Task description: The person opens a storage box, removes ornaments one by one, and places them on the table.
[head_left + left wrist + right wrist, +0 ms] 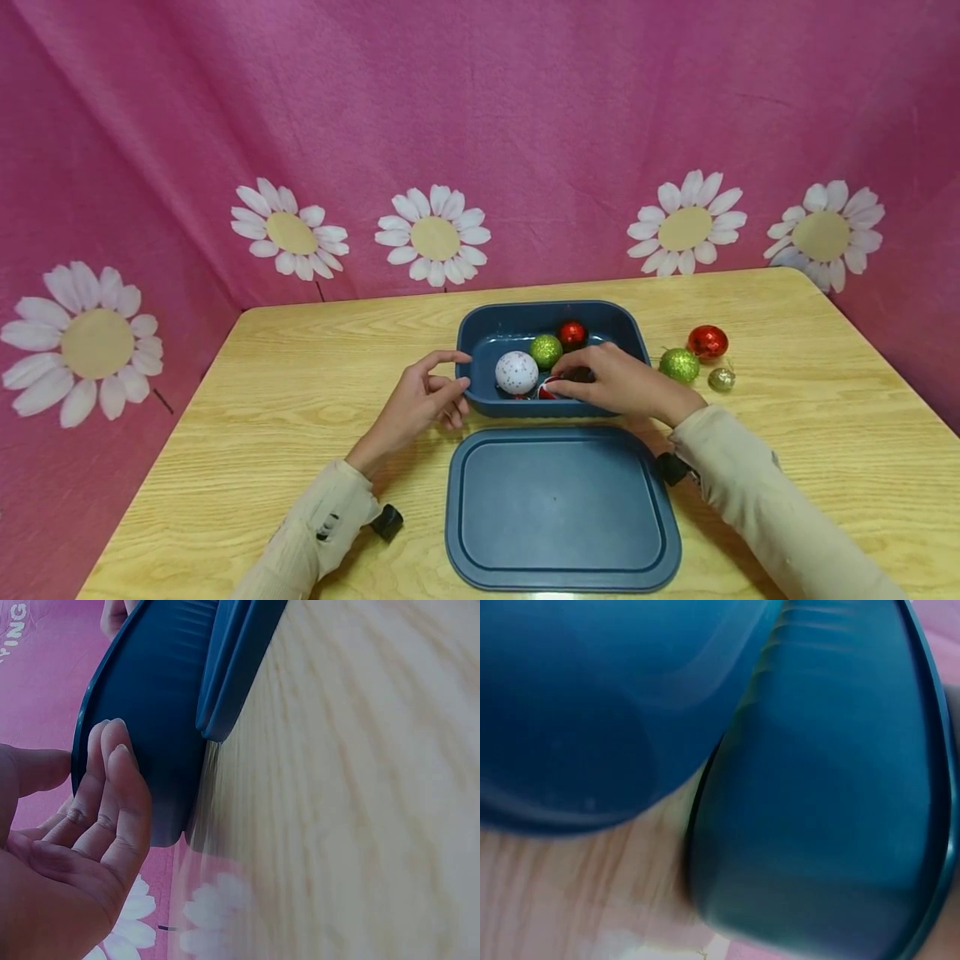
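Note:
In the head view, a dark blue plastic box (471, 329) holds several ball ornaments. My right hand (626, 379) reaches in over its near right side, thumb and forefinger pinching a red-and-white ball (549, 388) low in the box. Beside that ball are a speckled white ball (517, 372), a glittery green ball (546, 351) and a shiny red ball (572, 334). My left hand (420, 400) touches the box's left end with forefinger and thumb tips at the rim. In the left wrist view, its loosely bent fingers (112, 817) lie along the outer wall.
The box's blue lid (558, 508) lies flat on the wooden table (337, 358), just in front of the box. To the right are a red ornament (708, 342), a green glitter ball (679, 365) and a small gold ball (722, 379). A pink flowered cloth (480, 108) hangs behind.

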Motion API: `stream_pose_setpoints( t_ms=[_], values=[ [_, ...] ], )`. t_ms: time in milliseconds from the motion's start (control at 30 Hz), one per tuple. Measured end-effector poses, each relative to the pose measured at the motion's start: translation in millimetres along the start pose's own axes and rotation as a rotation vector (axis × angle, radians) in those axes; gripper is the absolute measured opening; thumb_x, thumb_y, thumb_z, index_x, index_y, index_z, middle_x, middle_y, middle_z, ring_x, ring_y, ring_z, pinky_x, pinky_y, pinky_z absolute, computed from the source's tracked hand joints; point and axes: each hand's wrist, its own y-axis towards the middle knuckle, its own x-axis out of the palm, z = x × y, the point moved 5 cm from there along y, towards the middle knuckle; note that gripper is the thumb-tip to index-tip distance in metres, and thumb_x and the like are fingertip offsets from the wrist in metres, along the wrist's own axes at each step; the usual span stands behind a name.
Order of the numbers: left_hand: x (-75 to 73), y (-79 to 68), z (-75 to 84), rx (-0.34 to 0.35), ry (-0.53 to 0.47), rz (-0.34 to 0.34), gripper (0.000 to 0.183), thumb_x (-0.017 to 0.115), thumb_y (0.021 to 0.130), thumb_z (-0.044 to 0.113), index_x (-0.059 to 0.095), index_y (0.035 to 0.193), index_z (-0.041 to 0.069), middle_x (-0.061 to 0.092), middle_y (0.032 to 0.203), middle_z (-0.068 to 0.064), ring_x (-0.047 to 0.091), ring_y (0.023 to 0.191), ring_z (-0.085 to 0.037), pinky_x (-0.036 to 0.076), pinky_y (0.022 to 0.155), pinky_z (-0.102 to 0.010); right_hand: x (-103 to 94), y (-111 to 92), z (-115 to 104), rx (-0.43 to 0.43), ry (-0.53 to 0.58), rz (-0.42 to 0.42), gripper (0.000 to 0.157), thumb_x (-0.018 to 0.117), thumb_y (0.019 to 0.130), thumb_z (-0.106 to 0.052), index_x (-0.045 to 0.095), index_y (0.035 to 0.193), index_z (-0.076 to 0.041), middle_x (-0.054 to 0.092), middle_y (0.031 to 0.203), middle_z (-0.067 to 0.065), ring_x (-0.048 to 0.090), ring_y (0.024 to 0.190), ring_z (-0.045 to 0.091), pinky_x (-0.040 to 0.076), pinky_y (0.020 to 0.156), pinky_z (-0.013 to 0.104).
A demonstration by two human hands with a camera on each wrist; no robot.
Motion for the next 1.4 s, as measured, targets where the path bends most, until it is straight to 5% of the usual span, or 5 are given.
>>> stream_pose_setpoints(
  t_ms=[500,833,1400],
  values=[
    [0.3,-0.7,2.2,-0.014,-0.017,-0.001,0.040,0.056,0.102,0.010,0.046,0.139,-0.001,0.065,0.080,-0.030,0.064,0.057,-0.019,0.059,0.058,-0.031,-2.9,1,2,-0.034,0.014,0.036,0.025,0.068,0.096,-0.028,0.073,0.114,-0.012,0.071,0.099,-0.004,0.058,0.080,0.012,0.050,0.070,0.028],
    [0.6,-0.6,3.4,-0.018,0.002,0.010,0.040,0.056,0.102,0.009,0.047,0.139,-0.001,0.068,0.076,-0.020,0.064,0.056,-0.020,0.059,0.058,-0.032,-8.8,0,1,-0.043,0.021,0.086,0.023,0.071,0.094,-0.025,0.074,0.112,-0.011,0.071,0.099,-0.003,0.058,0.082,0.012,0.052,0.071,0.029],
    [0.3,-0.9,4.5,-0.022,-0.004,0.016,0.041,0.057,0.101,0.009,0.047,0.140,0.000,0.067,0.077,-0.024,0.065,0.056,-0.024,0.059,0.057,-0.031,-33.5,-8,-3,-0.016,0.022,0.157,0.032,0.071,0.094,-0.029,0.072,0.117,-0.007,0.072,0.107,0.004,0.062,0.089,0.016,0.056,0.077,0.032]
  ],
)
